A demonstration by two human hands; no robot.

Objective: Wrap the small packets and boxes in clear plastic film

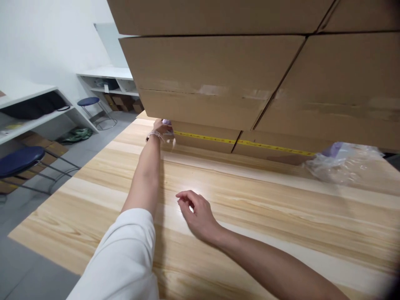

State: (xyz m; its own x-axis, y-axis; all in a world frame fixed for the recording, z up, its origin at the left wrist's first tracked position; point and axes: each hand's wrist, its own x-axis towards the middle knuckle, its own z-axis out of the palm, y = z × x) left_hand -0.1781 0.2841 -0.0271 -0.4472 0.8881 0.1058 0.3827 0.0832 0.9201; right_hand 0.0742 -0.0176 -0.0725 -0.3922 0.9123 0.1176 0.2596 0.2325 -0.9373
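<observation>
My left hand (161, 127) reaches far across the wooden table (103, 196) to the left end of a yellow measuring tape (218, 139). It holds that end against the bottom cardboard box (203, 139) of a tall stack (218, 71). The tape runs rightward along the box fronts to about the plastic bag. A bracelet sits on that wrist. My right hand (196, 212) rests on the tabletop nearer me, fingers loosely curled, with nothing in it.
A crumpled clear plastic bag (343, 160) with something purple inside lies on the table at the right. Blue stools (18, 160) stand on the grey floor at left, beside white shelves (34, 112) holding boxes and dark items.
</observation>
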